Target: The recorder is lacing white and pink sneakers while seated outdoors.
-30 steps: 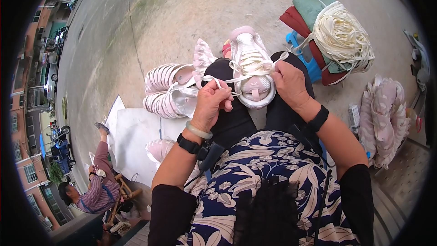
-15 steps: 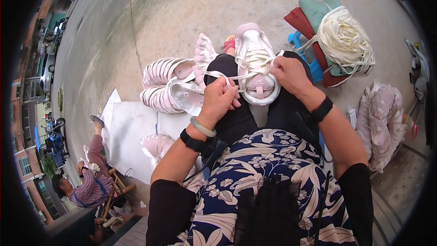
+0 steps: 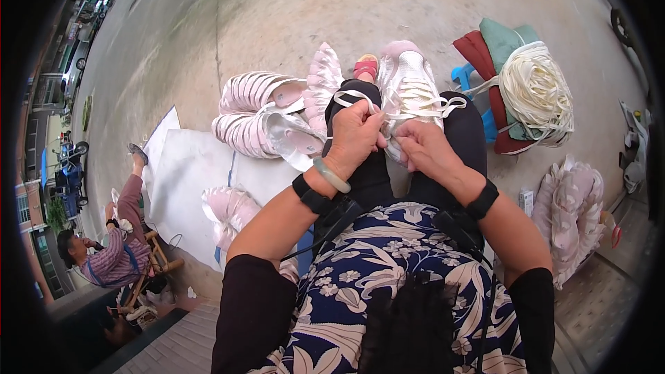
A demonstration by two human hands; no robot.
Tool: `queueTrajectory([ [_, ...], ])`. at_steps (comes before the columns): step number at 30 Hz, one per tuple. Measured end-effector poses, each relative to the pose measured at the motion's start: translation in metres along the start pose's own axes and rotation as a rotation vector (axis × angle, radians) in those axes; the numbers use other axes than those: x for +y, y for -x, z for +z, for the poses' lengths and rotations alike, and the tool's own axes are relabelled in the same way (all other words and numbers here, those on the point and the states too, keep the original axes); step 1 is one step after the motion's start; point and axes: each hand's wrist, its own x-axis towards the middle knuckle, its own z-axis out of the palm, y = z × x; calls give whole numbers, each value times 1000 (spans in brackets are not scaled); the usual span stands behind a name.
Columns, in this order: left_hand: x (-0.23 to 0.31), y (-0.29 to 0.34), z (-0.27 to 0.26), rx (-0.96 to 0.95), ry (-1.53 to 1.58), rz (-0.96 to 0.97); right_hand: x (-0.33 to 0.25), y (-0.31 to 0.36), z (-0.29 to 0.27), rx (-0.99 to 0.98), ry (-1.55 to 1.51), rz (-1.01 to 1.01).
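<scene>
A pink-and-white sneaker (image 3: 407, 73) rests on my lap between my thighs, toe pointing away, with a cream shoelace (image 3: 415, 92) threaded across its tongue. My left hand (image 3: 357, 133) is closed in a pinch on the lace at the sneaker's left side, and a lace loop rises above its knuckles. Close beside it, over the ankle opening, my right hand (image 3: 431, 152) has its fingers pinched together on the lace. Another lace loop sticks out to the right above that hand. My fingers partly hide the heel end and the pinched lace.
Rows of nested pink-and-white shoe pieces (image 3: 256, 100) lie left on a white sheet (image 3: 190, 187). At right, a bundle of cream laces (image 3: 533, 90) sits on red and green cloth over a blue stool (image 3: 463, 77). More shoe pieces (image 3: 571, 215) are stacked nearer. Another person (image 3: 118, 256) sits far left.
Both hands have come closer together over the sneaker's ankle opening. The right hand has moved down and inward from the laces. Lace loops now stand at both sides. The view has shifted slightly.
</scene>
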Motion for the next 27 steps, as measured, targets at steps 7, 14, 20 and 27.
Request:
queueTrajectory([
  [7,-9,-11,3,64,4,62,-3,-18,7,59,-134,108],
  [14,-8,-13,5,78,55,39,1,-23,4,82,-234,164],
  [20,-12,-16,4,59,22,30,0,-23,7,92,-279,163],
  [27,-20,-21,8,103,-17,74,1,-24,8,88,-275,163],
])
